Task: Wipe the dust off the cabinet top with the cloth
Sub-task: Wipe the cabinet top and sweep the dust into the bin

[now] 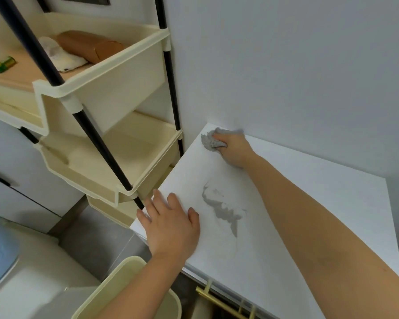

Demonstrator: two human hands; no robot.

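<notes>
The white cabinet top fills the lower right, set against the wall. My right hand grips a bunched grey cloth at the far left corner of the top, close to the wall. A grey smear of dust lies in the middle of the surface. My left hand rests flat with fingers spread on the near left edge of the cabinet top.
A cream tiered shelf rack on black poles stands just left of the cabinet, its top tray holding a brown box, a white cloth and a green battery. A cream bin and a blue-lidded white appliance sit below left.
</notes>
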